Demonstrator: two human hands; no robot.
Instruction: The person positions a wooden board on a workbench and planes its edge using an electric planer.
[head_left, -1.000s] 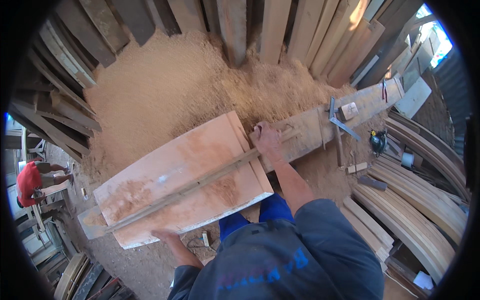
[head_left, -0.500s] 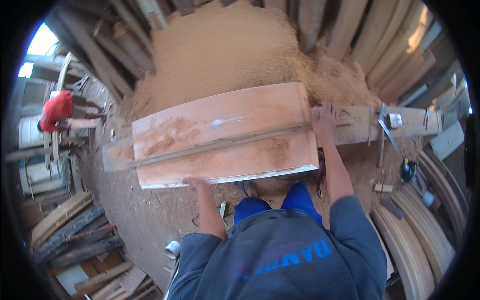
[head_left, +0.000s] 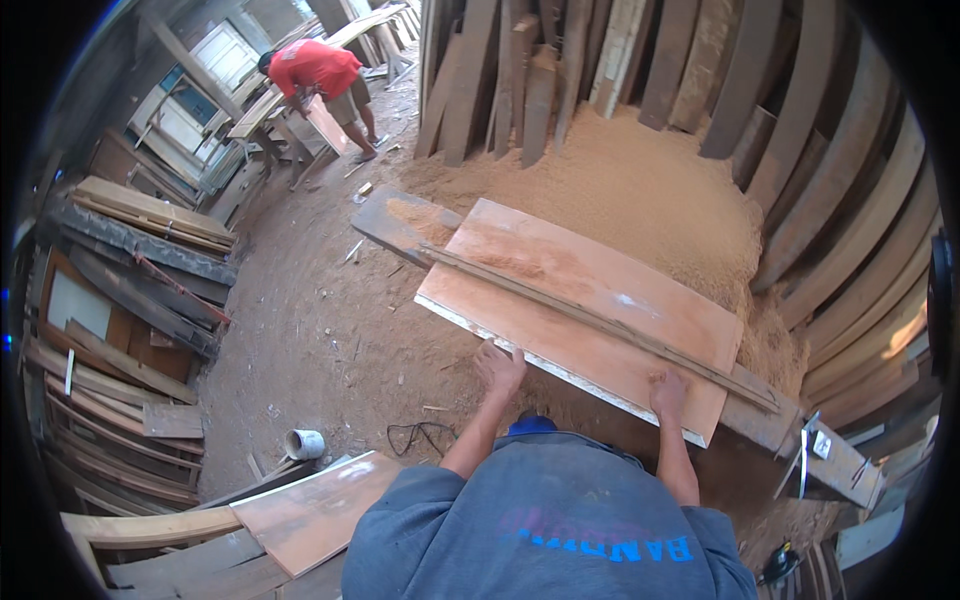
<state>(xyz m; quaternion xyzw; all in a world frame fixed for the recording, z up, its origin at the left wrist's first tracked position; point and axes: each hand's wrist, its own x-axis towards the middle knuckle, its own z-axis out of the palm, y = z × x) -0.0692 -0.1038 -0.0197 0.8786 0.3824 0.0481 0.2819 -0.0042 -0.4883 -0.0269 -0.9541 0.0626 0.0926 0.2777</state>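
Note:
A flat reddish-brown wooden panel [head_left: 560,330] with a pale near edge lies across a long plank [head_left: 385,220]. Sawdust lies on the panel's left part. Lengthwise over it runs a narrow wooden strip [head_left: 590,312], overhanging both ends. My left hand [head_left: 500,368] is at the near edge, left of the middle, thumb apart from the fingers. Over the panel's near right part is my right hand [head_left: 668,392], just short of the strip. Its fingers are curled; whatever may be in them is hidden.
Sawdust is heaped [head_left: 650,190] behind the panel, before upright boards [head_left: 545,90]. A person in a red shirt [head_left: 315,68] bends over wood at the far left. Timber [head_left: 140,290] is stacked left; a white bucket [head_left: 305,444] and another panel [head_left: 318,505] are near left.
My view has swung left. My right hand has gone from the panel's right end onto its near right part. The left hand remains by the near edge.

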